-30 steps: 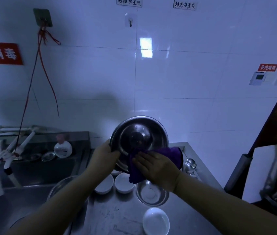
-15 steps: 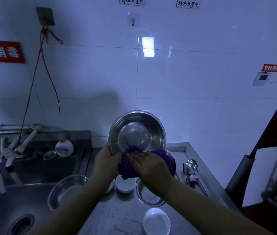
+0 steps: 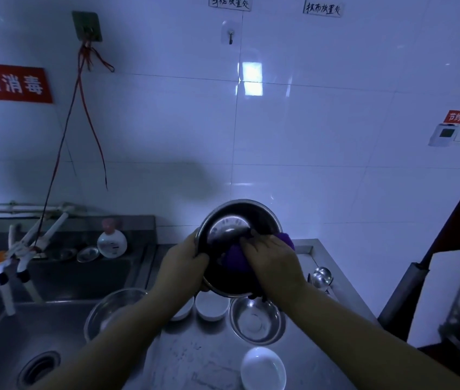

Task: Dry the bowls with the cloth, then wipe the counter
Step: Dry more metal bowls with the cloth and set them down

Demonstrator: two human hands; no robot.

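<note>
I hold a large steel bowl (image 3: 231, 220) tilted up above the counter, its inside facing me. My left hand (image 3: 182, 263) grips its left rim. My right hand (image 3: 272, 261) presses a purple cloth (image 3: 237, 257) inside the bowl, part of the cloth hanging over the right rim. Below them on the steel counter (image 3: 195, 358) stand two small white bowls (image 3: 212, 305), a smaller steel bowl (image 3: 257, 319) and another white bowl (image 3: 262, 368) nearer to me. One more steel bowl (image 3: 110, 308) rests at the sink's edge.
The sink (image 3: 26, 333) with its drain is at the lower left, taps (image 3: 23, 249) above it. A soap bottle (image 3: 112, 242) and small dishes sit on the back ledge. Ladles (image 3: 321, 277) lie at the counter's right edge. A dark cabinet (image 3: 448, 277) stands on the right.
My right hand has pushed the purple cloth from the bowl's lower rim up into its inside. The bowl has tipped a little and sits further right in view.
</note>
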